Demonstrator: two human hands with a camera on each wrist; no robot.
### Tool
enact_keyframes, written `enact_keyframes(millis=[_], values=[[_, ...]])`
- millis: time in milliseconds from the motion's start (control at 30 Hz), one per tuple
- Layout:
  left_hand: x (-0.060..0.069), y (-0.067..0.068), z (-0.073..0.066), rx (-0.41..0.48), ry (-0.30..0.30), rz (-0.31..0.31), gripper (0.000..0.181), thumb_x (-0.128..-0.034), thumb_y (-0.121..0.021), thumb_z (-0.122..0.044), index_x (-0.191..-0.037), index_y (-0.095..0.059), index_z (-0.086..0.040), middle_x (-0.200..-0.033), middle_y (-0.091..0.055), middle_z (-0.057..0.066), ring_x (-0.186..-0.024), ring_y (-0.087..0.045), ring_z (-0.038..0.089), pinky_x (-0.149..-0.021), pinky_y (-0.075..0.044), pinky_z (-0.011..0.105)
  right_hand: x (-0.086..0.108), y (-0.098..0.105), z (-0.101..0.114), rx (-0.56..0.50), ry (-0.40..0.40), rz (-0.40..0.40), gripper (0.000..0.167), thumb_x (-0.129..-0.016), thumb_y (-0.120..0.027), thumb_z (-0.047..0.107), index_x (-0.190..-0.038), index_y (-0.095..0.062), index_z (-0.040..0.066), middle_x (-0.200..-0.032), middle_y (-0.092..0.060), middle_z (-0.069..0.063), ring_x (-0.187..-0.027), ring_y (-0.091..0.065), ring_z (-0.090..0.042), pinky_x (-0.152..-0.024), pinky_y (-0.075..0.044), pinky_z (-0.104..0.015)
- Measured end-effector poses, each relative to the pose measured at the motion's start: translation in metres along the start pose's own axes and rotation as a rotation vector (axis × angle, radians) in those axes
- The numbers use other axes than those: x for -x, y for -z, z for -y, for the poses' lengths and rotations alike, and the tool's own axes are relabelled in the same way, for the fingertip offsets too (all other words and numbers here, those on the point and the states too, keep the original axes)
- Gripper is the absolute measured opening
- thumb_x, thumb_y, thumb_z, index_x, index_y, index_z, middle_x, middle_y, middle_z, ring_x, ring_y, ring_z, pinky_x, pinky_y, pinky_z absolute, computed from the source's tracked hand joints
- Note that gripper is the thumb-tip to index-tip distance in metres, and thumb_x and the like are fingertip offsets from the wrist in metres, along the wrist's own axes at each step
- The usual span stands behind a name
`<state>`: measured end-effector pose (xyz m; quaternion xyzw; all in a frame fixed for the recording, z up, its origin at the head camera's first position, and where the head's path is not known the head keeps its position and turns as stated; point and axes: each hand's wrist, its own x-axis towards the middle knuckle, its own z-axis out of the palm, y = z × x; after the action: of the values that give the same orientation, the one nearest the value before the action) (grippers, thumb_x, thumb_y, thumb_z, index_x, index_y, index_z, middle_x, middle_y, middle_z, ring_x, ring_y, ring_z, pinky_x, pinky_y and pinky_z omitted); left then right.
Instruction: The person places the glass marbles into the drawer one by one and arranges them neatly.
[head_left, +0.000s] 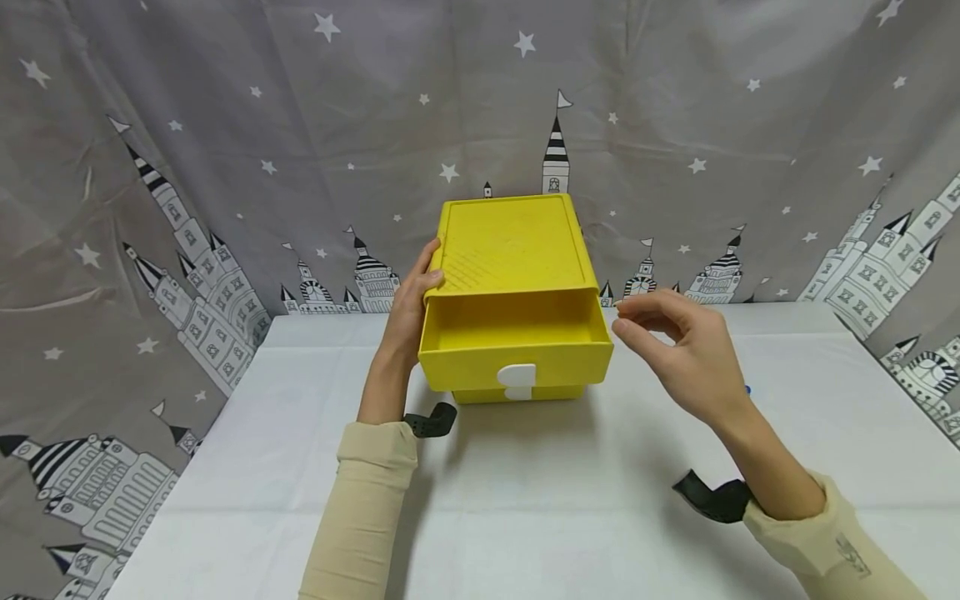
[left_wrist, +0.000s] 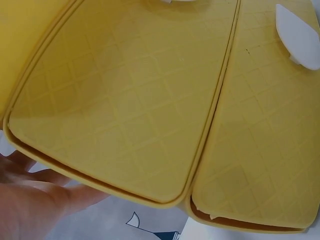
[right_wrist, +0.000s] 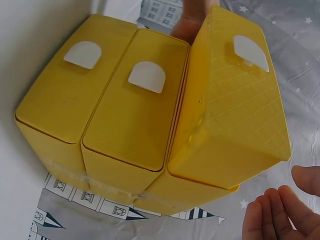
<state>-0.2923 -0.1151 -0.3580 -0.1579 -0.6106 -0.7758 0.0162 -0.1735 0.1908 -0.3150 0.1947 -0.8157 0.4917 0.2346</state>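
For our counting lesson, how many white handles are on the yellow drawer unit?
3: the top handle on the open drawer, the middle handle and bottom handle on the closed drawers below.

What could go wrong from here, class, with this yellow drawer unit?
The open top drawer might drop if pulled further, since the right hand beside it isn't supporting it. The yellow drawer unit could slide or twist if tugged, as only the left hand touches it, at one side.
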Motion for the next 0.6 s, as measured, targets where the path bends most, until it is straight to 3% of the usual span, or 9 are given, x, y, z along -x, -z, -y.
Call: enact_keyframes(millis=[600], values=[[0.0,0.0,-0.002,0.008,0.001,0.019,0.068,-0.0928,-0.046,-0.026,-0.158,-0.025,-0.024,-0.158,-0.026,-0.002,-0.129,-0.041,0.021,-0.107,-0.033,0.039,0.008,0.003,-0.017,0.024,-0.029,-0.021,0.015,-0.089,-0.069,0.003,-0.103,-0.07,-0.002,-0.096,-0.066,-0.006,-0.087,-0.063,-0.007,-0.083,-0.048,-0.016]])
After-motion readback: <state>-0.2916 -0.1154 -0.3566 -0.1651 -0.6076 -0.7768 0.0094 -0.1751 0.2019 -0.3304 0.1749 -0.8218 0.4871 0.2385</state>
